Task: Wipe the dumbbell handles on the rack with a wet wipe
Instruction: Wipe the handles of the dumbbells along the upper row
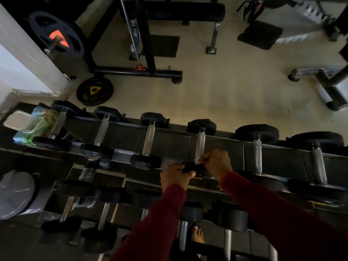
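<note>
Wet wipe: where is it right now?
Head view, centre: the wet wipe is pinched in the right hand at the near end of the fourth top-row dumbbell handle.

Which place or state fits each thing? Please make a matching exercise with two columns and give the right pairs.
Things:
1. left hand
2. right hand
3. wipes pack
4. yellow-marked plate

Places or states:
A. lies on the floor behind the rack
B. grips the near head of a dumbbell
C. sits at the rack's left end
D. holds a white wipe at a handle's near end

Pairs: 1-B, 2-D, 3-C, 4-A
</note>
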Motion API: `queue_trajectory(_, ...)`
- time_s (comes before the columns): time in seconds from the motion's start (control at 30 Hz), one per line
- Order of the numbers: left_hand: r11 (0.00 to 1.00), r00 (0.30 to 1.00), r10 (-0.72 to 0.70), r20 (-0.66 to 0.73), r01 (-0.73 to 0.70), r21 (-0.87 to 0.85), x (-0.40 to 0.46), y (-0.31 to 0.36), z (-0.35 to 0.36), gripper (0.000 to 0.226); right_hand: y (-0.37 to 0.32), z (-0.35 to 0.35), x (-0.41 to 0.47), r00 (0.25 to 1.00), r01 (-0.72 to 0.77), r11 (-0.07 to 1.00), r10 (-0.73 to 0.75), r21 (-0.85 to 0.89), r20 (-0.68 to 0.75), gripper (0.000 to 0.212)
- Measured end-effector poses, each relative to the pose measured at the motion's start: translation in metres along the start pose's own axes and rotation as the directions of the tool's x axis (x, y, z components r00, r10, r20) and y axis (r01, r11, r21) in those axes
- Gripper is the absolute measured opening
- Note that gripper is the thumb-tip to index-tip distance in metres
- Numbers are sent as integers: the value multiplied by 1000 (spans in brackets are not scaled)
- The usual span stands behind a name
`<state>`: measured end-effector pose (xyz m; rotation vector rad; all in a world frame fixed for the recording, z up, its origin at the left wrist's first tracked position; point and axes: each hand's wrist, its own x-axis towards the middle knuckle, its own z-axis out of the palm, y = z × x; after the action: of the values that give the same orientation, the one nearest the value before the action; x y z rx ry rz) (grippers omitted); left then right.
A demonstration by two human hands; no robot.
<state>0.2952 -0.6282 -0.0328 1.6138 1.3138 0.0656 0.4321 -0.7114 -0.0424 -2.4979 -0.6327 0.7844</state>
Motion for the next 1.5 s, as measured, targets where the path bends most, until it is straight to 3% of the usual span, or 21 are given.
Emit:
queue_trajectory(0.27, 998, 1000, -4, -7, 4, 58, -2, -1, 0, 36, -1, 6, 0, 980, -164, 969, 181, 182, -79, 8)
queue_trajectory(0.4, 998, 1000, -5, -17, 6, 67, -5, 1, 1, 36, 1, 5, 4, 964, -236, 954, 253, 184, -77, 2)
queue_trajectory(0.53, 995, 1000, 8, -10, -7, 102, -7, 4, 1, 28, 0, 1, 13, 938, -342, 925, 348, 164, -6, 14)
queue_trajectory(0.7, 993, 1000, 2, -2, -2, 117, -6, 5, -1, 26, 0, 5, 4, 959, -266, 940, 280, 213, -39, 9)
queue_trajectory(0.9, 995, 998, 33, 50, -37, 89, -6, 10, -6, 17, -1, 9, 1, 935, -294, 914, 336, 281, -114, 3)
queue_trajectory(1.03, 979, 986, 144, 89, -154, 131, -9, 6, -9, 27, 5, 13, -12, 968, -110, 948, 171, 300, -186, 3)
queue_trajectory(1.1, 974, 984, 148, 99, -163, 155, -12, 7, -10, 30, 11, 9, -12, 986, -35, 963, 77, 266, -150, 6)
queue_trajectory(1.17, 962, 981, 163, 101, -181, 202, -10, 6, -8, 48, 13, 3, -11, 997, 14, 976, 4, 218, -83, 10)
queue_trajectory(1.23, 953, 978, 162, 128, -189, 238, -10, 10, -7, 42, 11, 2, -11, 997, 48, 987, -39, 153, -59, 11)
queue_trajectory(1.33, 948, 979, 159, 124, -187, 257, -11, 18, -8, 20, 6, 8, -4, 984, 59, 986, -32, 153, -175, 8)
queue_trajectory(1.5, 955, 986, 116, 121, -144, 258, -6, 25, -9, 23, -9, -7, 36, 937, 7, 973, 75, 232, -342, 9)
